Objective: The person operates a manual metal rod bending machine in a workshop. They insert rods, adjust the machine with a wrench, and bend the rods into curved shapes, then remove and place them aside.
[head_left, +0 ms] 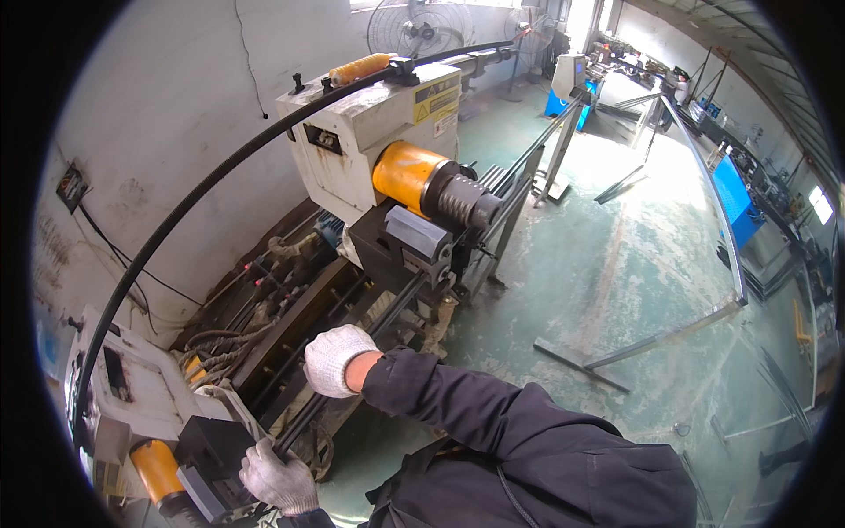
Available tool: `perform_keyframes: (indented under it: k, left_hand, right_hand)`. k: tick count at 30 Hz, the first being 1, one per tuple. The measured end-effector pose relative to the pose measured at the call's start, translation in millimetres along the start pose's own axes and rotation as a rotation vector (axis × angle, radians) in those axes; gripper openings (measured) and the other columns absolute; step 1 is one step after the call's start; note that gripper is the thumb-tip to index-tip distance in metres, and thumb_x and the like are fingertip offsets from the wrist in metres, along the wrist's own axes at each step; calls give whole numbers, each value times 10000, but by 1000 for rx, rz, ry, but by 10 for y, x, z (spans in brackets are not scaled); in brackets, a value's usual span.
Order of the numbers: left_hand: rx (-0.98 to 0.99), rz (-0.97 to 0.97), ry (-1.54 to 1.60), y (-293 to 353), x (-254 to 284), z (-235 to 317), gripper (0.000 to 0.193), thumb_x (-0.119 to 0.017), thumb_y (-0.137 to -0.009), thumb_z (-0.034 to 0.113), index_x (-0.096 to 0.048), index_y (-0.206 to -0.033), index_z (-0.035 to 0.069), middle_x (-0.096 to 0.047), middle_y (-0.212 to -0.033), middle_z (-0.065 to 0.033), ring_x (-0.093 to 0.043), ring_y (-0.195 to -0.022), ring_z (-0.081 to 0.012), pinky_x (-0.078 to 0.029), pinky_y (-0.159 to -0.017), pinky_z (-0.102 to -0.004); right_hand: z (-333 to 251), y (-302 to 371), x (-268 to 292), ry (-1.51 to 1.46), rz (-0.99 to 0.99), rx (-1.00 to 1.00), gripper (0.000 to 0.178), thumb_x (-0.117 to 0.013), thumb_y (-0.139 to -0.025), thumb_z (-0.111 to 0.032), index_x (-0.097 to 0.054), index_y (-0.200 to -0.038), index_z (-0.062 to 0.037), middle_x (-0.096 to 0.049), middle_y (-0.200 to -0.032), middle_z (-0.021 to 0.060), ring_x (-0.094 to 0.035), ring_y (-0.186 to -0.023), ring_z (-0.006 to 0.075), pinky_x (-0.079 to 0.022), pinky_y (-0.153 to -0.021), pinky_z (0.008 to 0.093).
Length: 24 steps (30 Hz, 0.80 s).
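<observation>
Long dark metal bars [305, 417] run on a slant between two machine heads, a far one at upper centre and a near one at lower left. My right hand [339, 361], in a white knitted glove, is closed over the bars about midway; the hand hides its fingertips. My left hand [277, 478], gloved too, has its fingers wrapped round the bars close to the near head. At the far head, the bars reach a grey clamp block [417, 236] below an orange cylinder [410, 172]. Another orange cylinder [157, 468] sits beside my left hand.
A thick black hose [189, 201] arches over both machine heads. Hoses and a dark machine bed [299, 339] lie along the wall side. Metal frames [678, 334] stand on the green floor [563, 273] at right. Fans [421, 28] and a blue-based machine [568, 84] stand farther back.
</observation>
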<state>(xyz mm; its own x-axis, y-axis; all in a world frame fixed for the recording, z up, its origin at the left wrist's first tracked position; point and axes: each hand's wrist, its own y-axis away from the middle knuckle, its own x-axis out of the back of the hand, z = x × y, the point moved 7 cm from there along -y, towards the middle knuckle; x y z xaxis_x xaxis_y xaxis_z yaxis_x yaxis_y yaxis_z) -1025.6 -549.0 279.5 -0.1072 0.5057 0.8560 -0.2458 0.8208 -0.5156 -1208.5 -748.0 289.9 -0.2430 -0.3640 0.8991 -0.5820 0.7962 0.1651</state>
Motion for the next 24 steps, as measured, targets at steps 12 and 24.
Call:
perform_keyframes:
  k: [12,24]
  left_hand:
    - [-36,89,112,-112,136,163,328,-920,-685,176,-721,-937,106,-701,-847,-121,-719,-844,-379,-551,-832,-544]
    - [55,-67,120,-84,204,-77,263,-856,-732,174,-739,-958,110,-756,-984,-113,-738,-968,-362,-530,-868,-526]
  right_hand:
    - [-21,44,68,140,-132,-10,341,-661,-1002,-306,-909,-1145,-123,-855,-1217,200,-836,-1136,383,-655,-972,500]
    - [-197,29,-5,200,64,-34,517,-572,-1117,-489,-882,-1044,-83,-840,-1094,236,-804,-1080,449,-635,-992,552]
